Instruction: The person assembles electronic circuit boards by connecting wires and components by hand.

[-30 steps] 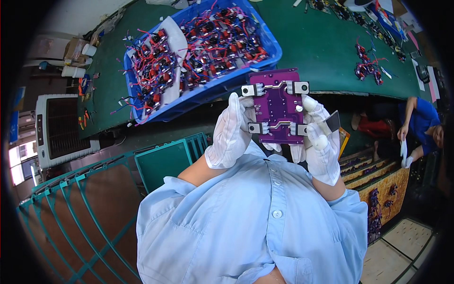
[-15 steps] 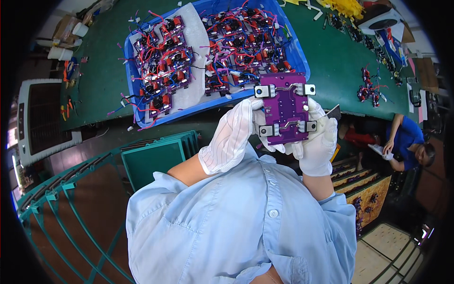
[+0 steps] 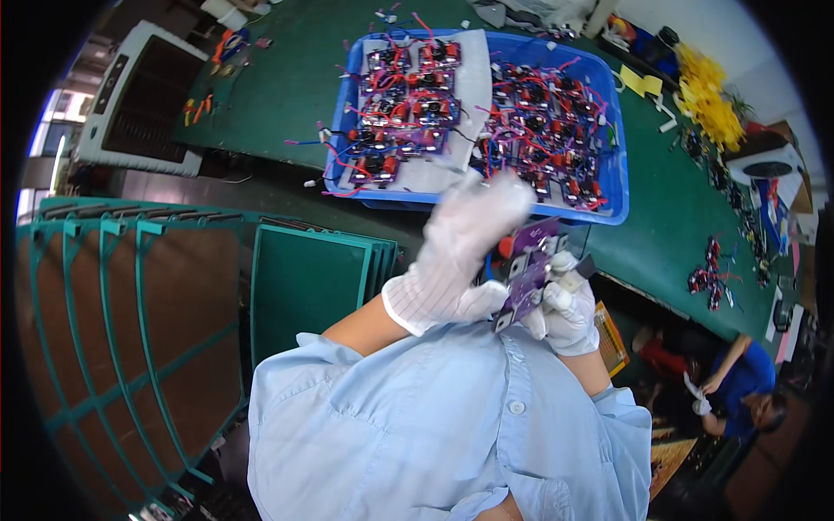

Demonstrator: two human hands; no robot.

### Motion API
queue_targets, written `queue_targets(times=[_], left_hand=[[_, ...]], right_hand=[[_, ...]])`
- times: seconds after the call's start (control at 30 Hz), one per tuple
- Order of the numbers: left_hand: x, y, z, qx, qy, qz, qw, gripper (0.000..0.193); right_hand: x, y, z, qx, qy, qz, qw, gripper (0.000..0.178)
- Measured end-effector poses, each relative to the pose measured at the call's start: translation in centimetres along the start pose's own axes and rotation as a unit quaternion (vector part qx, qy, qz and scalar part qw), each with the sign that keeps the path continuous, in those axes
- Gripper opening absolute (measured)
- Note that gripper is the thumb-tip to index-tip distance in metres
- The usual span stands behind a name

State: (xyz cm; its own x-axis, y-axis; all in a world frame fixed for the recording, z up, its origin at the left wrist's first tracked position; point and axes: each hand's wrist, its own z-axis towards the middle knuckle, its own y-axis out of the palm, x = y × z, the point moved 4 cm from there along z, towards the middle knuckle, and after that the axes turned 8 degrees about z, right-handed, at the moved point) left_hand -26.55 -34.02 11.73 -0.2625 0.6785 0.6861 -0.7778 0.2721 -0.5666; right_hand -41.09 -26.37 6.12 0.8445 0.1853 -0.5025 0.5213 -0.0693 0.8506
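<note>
A purple circuit board with metal tabs is tilted nearly edge-on in front of my chest. My right hand, in a white glove, grips it along its right side. A small dark flat piece sticks out by the right fingers; its kind is unclear. My left hand, gloved too, is raised beside the board with thumb and fingers apart; the fingertips are smeared by motion. The left thumb is close to the board's edge; whether it touches cannot be told. Beyond the hands, a blue bin holds several wired purple boards.
The bin stands on a green table. A small wired assembly lies to its right, pliers to its left. Green racks and panels stand left of me. A person in blue sits at the right.
My left hand has let go of the board and moved up toward the bin. In my right hand the board has turned from face-on to nearly edge-on. The view has swung round.
</note>
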Motion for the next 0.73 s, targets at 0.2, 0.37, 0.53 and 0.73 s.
queue_targets(times=[0.2, 0.37, 0.53, 0.73], left_hand=[[-1.3, -0.9, -3.0, -0.235, -0.247, -0.134, 0.93, 0.063], [-2.6, -8.0, 1.0, -0.172, -0.096, 0.361, 0.911, 0.068], [-11.6, -5.6, 2.0, -0.367, 0.007, 0.56, 0.743, 0.053], [-18.6, -2.9, 1.5, -0.498, 0.016, 0.513, 0.699, 0.036]], right_hand=[[2.0, -1.0, 2.2, -0.036, 0.151, -0.207, 0.966, 0.034], [2.3, -1.8, 5.3, -0.015, 0.08, -0.293, 0.953, 0.051], [0.9, -1.9, 4.8, 0.057, 0.064, -0.246, 0.966, 0.036], [0.7, -6.1, 3.6, 0.154, 0.038, -0.258, 0.953, 0.048]])
